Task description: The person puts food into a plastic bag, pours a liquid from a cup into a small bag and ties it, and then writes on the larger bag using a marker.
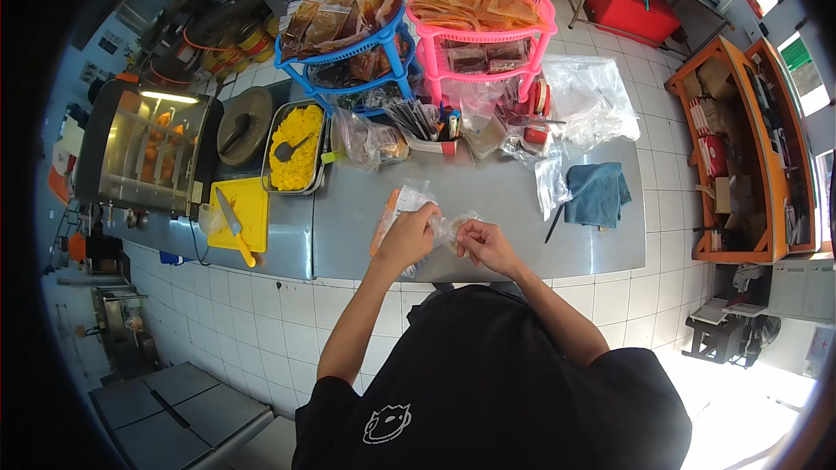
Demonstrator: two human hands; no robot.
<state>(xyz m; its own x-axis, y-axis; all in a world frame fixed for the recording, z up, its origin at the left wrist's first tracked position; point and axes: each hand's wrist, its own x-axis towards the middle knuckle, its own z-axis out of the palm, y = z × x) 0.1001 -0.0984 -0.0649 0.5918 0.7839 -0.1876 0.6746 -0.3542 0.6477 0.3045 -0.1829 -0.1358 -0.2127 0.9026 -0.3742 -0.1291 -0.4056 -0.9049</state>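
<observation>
Over the front of the steel table, my left hand (pixel 410 234) pinches the gathered part of a clear plastic bag (pixel 443 232). My right hand (pixel 486 247) has its fingers curled at the same bag's fuller end (pixel 465 219). That end shows pale brownish contents, too small to name. Partly hidden beneath my left hand lie clear plastic packaging (pixel 411 196) bearing print and a long orange object (pixel 384 225). My left hand covers much of both.
Behind stand blue (pixel 339 52) and pink (pixel 480 36) racks of filled packets. Plastic bags (pixel 588 98), a blue cloth (pixel 593 192) and a black stick (pixel 554 224) lie right. Left are a tray of yellow food (pixel 295 150), a yellow-handled knife (pixel 235 225) on a yellow cutting board (pixel 258 209), and a glass-fronted warmer (pixel 153 143).
</observation>
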